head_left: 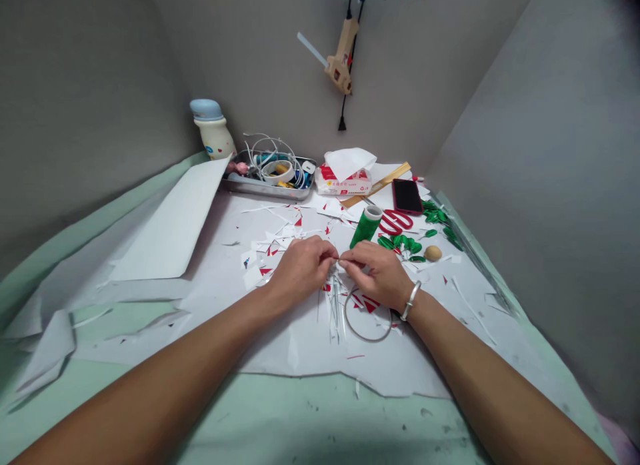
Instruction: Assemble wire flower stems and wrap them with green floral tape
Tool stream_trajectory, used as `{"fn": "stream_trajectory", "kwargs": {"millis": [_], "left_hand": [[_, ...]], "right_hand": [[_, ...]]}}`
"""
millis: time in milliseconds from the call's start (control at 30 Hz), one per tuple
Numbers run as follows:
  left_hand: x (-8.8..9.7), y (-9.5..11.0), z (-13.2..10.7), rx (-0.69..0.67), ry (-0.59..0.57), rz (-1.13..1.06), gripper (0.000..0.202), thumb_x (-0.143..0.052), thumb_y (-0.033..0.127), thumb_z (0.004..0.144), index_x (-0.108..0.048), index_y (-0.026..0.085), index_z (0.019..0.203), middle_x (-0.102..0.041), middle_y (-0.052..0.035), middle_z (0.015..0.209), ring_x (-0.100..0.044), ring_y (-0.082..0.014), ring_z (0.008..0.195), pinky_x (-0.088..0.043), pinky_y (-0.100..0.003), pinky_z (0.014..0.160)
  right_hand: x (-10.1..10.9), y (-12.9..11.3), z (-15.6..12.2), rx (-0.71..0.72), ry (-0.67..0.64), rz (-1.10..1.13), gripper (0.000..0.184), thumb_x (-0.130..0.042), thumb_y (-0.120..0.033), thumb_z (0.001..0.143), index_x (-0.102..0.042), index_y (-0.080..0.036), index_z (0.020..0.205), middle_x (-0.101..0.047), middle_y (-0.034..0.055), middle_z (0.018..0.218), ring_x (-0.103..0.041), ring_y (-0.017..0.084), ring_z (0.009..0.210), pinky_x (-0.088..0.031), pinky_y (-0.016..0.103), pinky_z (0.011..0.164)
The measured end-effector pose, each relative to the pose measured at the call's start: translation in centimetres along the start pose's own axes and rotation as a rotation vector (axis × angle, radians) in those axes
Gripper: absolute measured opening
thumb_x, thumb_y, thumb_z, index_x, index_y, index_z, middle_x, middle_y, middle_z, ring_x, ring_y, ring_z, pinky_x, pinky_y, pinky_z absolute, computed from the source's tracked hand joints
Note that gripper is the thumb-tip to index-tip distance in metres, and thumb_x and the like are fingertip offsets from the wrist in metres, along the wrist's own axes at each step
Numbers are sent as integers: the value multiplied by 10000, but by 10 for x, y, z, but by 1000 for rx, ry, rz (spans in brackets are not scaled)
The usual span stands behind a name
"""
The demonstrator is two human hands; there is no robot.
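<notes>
Head-worn, looking down (at hands)

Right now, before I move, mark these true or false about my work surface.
A metal bangle circles the right hand's wrist: true.
The red scissors sit in the metal tray: false, they lie on the white paper, apart from the tray.
A hot glue gun hangs on the wall: true.
The left hand holds the phone: false, the phone lies on the paper beside the tissue pack.
</notes>
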State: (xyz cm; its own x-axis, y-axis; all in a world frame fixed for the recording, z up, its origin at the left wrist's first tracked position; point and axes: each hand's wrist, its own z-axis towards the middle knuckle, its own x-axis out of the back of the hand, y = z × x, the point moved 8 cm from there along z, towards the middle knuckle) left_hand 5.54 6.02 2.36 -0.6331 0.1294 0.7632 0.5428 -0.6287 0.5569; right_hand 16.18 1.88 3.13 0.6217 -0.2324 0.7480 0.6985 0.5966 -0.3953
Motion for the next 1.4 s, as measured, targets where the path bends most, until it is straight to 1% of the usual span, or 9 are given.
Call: {"fn": "stream_trajectory", "kwargs": {"millis": [133, 267, 500, 667, 833, 967, 1100, 1267, 1400], "left_hand": [[-4, 6, -1, -43, -54, -71, 152, -540, 118, 778, -665, 204, 790, -654, -14, 817, -577, -158, 758, -440, -325, 769], [0, 8, 0, -19, -37, -199, 137, -535, 143, 798, -658, 202, 816, -657, -16, 859, -586, -151, 798, -451, -303, 753], [10, -3, 0, 61, 85, -126, 118, -527, 156, 802, -638, 192, 819, -637, -32, 850, -575, -171, 811, -457, -314, 731], [-1, 3, -1, -37, -11, 13, 148, -520, 128, 799, -651, 197, 793, -647, -24, 811, -570, -167, 753, -421, -365, 817], [-1, 7, -2, -36, -32, -111, 151, -535, 118, 784, -659, 203, 795, -657, -9, 831, -575, -158, 789, -433, -323, 791], [6, 4, 0, 24, 26, -220, 131, -525, 168, 808, -652, 196, 821, -654, -21, 860, -582, -155, 812, -447, -301, 756], [10, -3, 0, 68, 94, -151, 121, -526, 164, 797, -643, 189, 814, -645, -31, 851, -576, -168, 810, -446, -305, 733], [-1, 1, -1, -6, -12, 18, 153, -518, 127, 792, -653, 198, 799, -651, -22, 815, -572, -170, 765, -407, -363, 826], [-6, 5, -2, -41, -59, -80, 161, -531, 110, 780, -659, 208, 793, -652, -6, 812, -570, -157, 770, -420, -327, 800]], "right_hand": [[9, 15, 1, -99, 97, 46, 154, -519, -223, 881, -663, -203, 830, -629, 29, 726, -556, 161, 700, -431, 286, 681], [3, 30, 0, -179, 77, 107, 154, -525, -220, 880, -671, -203, 838, -652, 23, 773, -588, 152, 720, -439, 270, 680], [-12, 8, -2, -35, -87, 45, 126, -548, -191, 848, -673, -205, 838, -645, 19, 744, -573, 153, 726, -433, 272, 688], [2, 1, 1, -9, 28, 21, 132, -535, -212, 869, -666, -196, 859, -638, 31, 742, -555, 159, 720, -424, 280, 695], [8, 22, 2, -137, 94, 72, 155, -519, -200, 882, -663, -187, 826, -639, 28, 751, -568, 150, 716, -429, 272, 692], [-3, 25, 0, -128, 22, 96, 148, -524, -204, 879, -667, -195, 843, -652, 22, 766, -583, 148, 726, -434, 265, 690], [-11, 10, -1, -27, -70, 47, 128, -542, -192, 858, -669, -200, 840, -642, 21, 739, -566, 152, 716, -430, 270, 686], [1, 2, 1, 9, 27, 18, 132, -534, -211, 871, -662, -189, 847, -640, 33, 736, -551, 159, 713, -424, 281, 692], [7, 17, 2, -94, 87, 45, 145, -527, -197, 875, -661, -185, 822, -641, 32, 729, -561, 157, 709, -429, 281, 689]]}}
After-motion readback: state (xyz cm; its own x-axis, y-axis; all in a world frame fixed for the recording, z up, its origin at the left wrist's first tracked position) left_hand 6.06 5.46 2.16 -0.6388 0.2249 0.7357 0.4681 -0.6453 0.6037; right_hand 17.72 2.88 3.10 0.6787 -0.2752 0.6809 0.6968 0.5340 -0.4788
